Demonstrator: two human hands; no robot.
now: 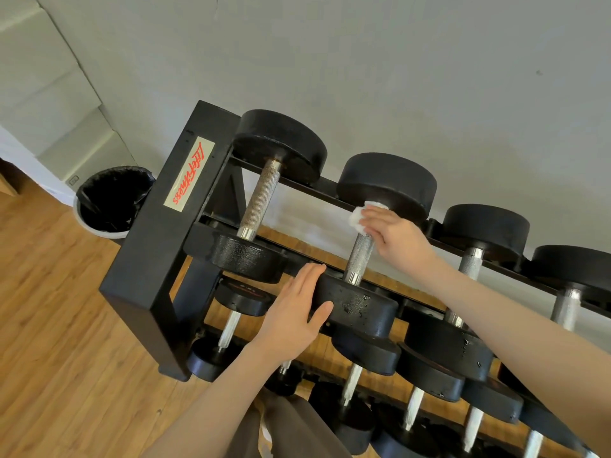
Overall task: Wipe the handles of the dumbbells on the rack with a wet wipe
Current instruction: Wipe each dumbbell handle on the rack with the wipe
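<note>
Right hand (393, 238) is wrapped round a crumpled white wet wipe (358, 217), pressing it on the far end of the knurled steel handle (359, 257) of the 2nd black round-head dumbbell on the top row, right under its far head. Most of the wipe is tucked under the fingers so can't tell how it's folded. Left hand (299, 309) lies flat w/ fingers straight against the near head (358, 307) of that same dumbbell, holding nothing. Left of that hand sits the black steel rack (148, 259) w/ a red-script label (189, 175), and beyond it a black-lined round bin (110, 200). Lower rows below both hands are partly cut off, and their weight markings are too small to read.
</note>
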